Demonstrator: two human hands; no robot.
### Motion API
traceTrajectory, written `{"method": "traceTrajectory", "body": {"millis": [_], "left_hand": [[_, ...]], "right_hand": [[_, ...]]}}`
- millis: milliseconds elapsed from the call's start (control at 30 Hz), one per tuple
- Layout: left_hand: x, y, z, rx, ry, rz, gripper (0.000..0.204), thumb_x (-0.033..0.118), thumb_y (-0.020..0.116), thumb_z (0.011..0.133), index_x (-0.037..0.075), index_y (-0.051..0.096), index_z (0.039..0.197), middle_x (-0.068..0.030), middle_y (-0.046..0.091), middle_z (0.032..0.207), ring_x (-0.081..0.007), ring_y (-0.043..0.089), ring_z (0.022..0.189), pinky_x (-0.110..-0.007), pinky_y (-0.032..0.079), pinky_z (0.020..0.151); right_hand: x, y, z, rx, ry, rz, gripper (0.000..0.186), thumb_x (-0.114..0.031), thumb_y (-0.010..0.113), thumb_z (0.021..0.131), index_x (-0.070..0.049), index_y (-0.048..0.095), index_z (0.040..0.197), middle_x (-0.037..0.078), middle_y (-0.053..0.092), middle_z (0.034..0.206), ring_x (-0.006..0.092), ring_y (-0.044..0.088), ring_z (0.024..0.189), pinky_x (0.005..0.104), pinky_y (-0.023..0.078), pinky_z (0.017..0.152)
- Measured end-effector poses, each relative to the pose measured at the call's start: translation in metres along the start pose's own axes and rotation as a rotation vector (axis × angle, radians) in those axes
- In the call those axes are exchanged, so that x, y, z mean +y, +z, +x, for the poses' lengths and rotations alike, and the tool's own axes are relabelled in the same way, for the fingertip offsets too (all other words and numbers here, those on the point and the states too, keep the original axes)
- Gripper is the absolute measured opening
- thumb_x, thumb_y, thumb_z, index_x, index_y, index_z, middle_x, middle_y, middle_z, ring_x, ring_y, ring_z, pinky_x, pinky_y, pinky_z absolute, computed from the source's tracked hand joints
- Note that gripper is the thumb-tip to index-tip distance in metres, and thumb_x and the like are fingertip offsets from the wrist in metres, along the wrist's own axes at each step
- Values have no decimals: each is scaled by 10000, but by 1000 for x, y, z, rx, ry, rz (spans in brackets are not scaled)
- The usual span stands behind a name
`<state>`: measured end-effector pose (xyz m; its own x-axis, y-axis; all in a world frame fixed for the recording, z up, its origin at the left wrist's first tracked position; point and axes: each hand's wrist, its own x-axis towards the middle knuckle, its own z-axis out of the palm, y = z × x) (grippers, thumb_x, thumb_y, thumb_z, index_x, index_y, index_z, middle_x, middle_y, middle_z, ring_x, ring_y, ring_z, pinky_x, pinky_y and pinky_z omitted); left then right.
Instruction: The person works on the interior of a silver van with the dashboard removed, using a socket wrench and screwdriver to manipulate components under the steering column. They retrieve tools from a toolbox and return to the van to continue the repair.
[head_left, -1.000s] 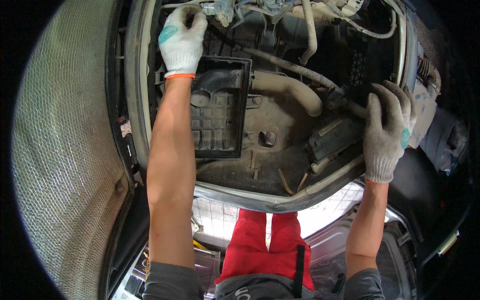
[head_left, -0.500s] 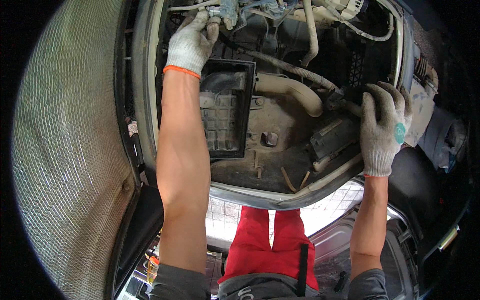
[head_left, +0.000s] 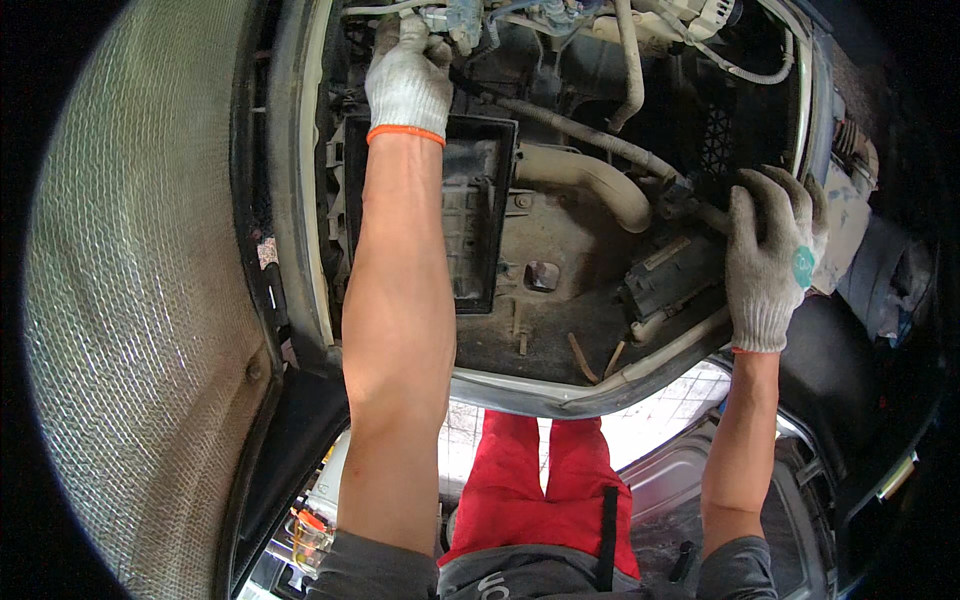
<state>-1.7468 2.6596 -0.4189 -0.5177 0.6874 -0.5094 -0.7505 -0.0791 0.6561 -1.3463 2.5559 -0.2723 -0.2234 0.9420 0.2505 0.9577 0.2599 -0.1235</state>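
Note:
I look into an open engine bay. My left hand (head_left: pixel 408 72), in a white knit glove with an orange cuff, reaches far in and closes on a cluster of hoses and a bluish connector (head_left: pixel 462 22) at the back. Below my forearm sits a black rectangular open box (head_left: pixel 482 215). My right hand (head_left: pixel 772 250), in a white glove, grips a dark hose fitting (head_left: pixel 690 200) at the right side of the bay, beside a beige curved pipe (head_left: pixel 585 180).
The pale metal rim of the bay (head_left: pixel 590 392) curves across below. A padded grey hood lining (head_left: pixel 140 320) fills the left. My red trousers (head_left: pixel 545 490) and tiled floor show underneath. A dark module (head_left: pixel 672 275) lies near the right hand.
My left hand has pushed farther into the bay and turned, moving from the box's upper corner to the hoses at the back. My right hand has stayed on the fitting.

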Motion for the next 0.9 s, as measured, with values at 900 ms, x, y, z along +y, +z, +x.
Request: {"method": "traceTrajectory", "body": {"millis": [900], "left_hand": [[81, -32, 52, 88, -138, 633, 213, 90, 763, 1092, -48, 775, 1255, -159, 793, 1242, -262, 791, 1074, -351, 712, 942]], "right_hand": [[3, 3, 3, 124, 97, 288, 213, -228, 846, 877, -139, 772, 1056, 88, 690, 1219, 446, 549, 1344, 666, 397, 1183]]}}
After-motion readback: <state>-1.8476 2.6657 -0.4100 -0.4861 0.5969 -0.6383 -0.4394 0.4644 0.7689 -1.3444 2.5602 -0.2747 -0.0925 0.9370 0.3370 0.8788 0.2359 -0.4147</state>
